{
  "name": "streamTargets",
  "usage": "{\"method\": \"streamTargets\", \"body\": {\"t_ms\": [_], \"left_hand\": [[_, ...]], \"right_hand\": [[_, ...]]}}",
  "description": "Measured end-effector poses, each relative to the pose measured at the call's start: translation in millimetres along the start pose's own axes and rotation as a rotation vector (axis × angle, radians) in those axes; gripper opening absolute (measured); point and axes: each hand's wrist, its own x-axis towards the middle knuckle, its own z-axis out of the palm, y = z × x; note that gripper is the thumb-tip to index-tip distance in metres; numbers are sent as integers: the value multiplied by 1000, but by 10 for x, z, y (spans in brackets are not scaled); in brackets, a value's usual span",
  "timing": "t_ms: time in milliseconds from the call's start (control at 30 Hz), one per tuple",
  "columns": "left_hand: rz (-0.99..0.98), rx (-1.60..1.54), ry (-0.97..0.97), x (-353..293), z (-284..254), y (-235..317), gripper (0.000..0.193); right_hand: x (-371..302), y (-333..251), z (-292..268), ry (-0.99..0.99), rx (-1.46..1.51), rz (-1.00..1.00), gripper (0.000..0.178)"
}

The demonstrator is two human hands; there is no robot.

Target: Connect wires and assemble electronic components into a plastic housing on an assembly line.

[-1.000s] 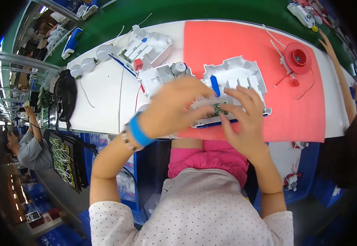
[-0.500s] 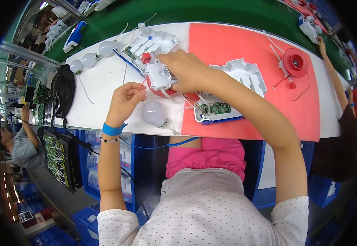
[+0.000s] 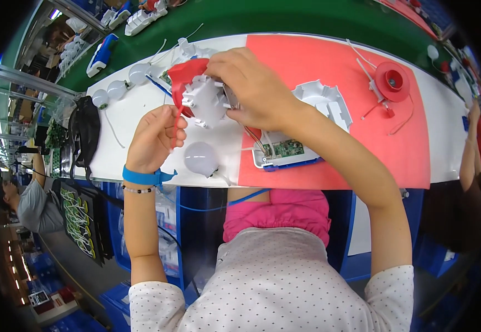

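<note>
My right hand [image 3: 257, 91] grips a white plastic housing [image 3: 206, 102] with a flared red plastic part [image 3: 188, 73] attached on its far left side. Between the thumb and fingers of my left hand [image 3: 153, 135] is a thin red wire [image 3: 177, 124], running up to the red part. A round white bulb [image 3: 200, 158] lies on the table just below the housing. To the right, under my right forearm, wires lead into an open white-and-blue casing [image 3: 262, 160] with a green circuit board [image 3: 286, 148]; my arm hides some of it.
On the red mat [image 3: 334, 171] lie a white shell [image 3: 323, 94] and a red round part with wires [image 3: 391, 82]. More bulbs [image 3: 117, 89] and a black bag [image 3: 84, 127] are at the left. A green conveyor [image 3: 218, 16] runs behind. Other people work at both sides.
The housing has turned and tilted, so the red part now shows above and left of it. My left hand has shifted slightly left and down with the red wire stretched more visibly.
</note>
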Motion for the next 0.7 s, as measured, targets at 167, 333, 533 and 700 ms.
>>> {"method": "streamTargets", "body": {"t_ms": [167,333,533,700], "left_hand": [[300,126,-13,-36,397,88,27],[622,761,-51,-24,659,173,20],[907,1507,-222,180,940,342,21],[892,1651,-330,293,1050,291,18]], "right_hand": [[-58,62,-104,122,28,-18,68],[-118,114,-138,197,118,-44,68],[-200,161,-218,199,84,-43,67],[-298,243,-244,139,28,12,66]]}}
